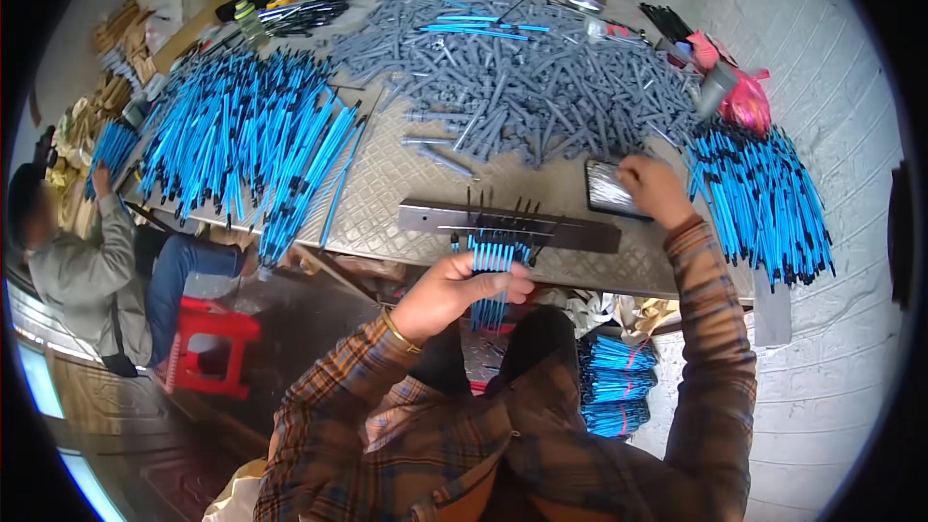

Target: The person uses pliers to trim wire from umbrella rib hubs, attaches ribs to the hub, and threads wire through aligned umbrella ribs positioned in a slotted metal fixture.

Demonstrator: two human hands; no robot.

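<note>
My left hand (440, 302) is closed around several thin blue rods with black tips (494, 257). The rods stand nearly upright at the table's near edge, their black ends reaching over a dark flat bar (580, 235). A thin light-coloured pin or wire lies across those ends. Over the right edge of a small black tray (601, 205) is my right hand (661, 193), thumb and fingers drawn together. Small clear or silvery pieces fill the tray. Whatever the right fingertips pinch, if anything, is too small to make out.
Grey plastic parts (503, 87) are heaped across the metal table (372, 188). Blue rods pile up at left (232, 135) and right (764, 198). Tied rod bundles (619, 387) lie below. A seated person (87, 261) works at left by a red stool (215, 348); others sit across.
</note>
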